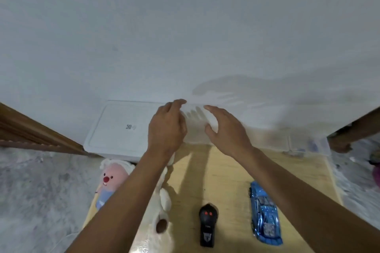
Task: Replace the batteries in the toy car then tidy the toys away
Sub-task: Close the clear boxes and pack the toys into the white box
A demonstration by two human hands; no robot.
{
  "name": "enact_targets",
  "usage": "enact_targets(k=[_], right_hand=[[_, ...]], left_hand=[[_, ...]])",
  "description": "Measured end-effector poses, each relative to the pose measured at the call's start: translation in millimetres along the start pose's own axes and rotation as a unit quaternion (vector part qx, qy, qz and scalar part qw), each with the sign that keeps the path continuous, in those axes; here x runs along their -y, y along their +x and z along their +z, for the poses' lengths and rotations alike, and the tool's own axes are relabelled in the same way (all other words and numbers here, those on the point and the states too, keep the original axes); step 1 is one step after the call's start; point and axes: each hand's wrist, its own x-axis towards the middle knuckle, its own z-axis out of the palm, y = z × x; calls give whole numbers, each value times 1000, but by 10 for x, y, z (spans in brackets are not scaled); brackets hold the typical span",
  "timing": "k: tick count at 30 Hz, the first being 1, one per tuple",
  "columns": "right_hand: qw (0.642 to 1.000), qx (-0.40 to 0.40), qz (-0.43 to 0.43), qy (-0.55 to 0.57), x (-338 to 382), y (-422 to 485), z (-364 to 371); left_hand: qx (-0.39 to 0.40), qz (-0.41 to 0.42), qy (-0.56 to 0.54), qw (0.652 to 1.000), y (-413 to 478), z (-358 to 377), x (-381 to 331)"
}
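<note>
Blue toy car (265, 213) lies at five o'clock, well below my hands; left hand (167, 127) and right hand (226, 129) hover open, empty, over the white lid (119, 125).

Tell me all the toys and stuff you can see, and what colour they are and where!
toy car: one, shiny blue, on the wooden board at the right
remote control: one, black with two red buttons, left of the car
pink plush: one, pink face with a red nose, at the board's left edge
white plush: one, white, partly under the left arm
storage box: one, white lid with a small code mark, against the wall
wooden board: one, pale yellow, on the grey floor
left hand: one, open, over the box lid
right hand: one, open, over the box lid
</note>
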Motion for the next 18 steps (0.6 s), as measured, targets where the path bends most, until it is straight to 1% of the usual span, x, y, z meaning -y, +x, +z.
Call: enact_targets(k=[2, 6, 9, 12, 14, 15, 18], right_hand=[[999, 48, -20, -12, 223, 69, -27], [992, 122, -35, -13, 692, 132, 113], [984, 176, -24, -31, 1006, 208, 381], [975, 215, 17, -50, 1260, 273, 665], [972, 219, 53, -65, 1379, 295, 820], [973, 210, 69, -71, 1421, 306, 888], [975, 174, 111, -80, 1469, 355, 1070]], left_hand=[[19, -36, 27, 999, 78, -212, 259], [94, -111, 83, 986, 59, -535, 876], [128, -148, 111, 974, -12, -686, 1274], [200, -156, 133, 958, -69, -743, 1605], [255, -131, 132, 949, -77, -753, 1747], [267, -119, 131, 947, -75, -756, 1794], [267, -102, 123, 950, -61, -776, 1871]])
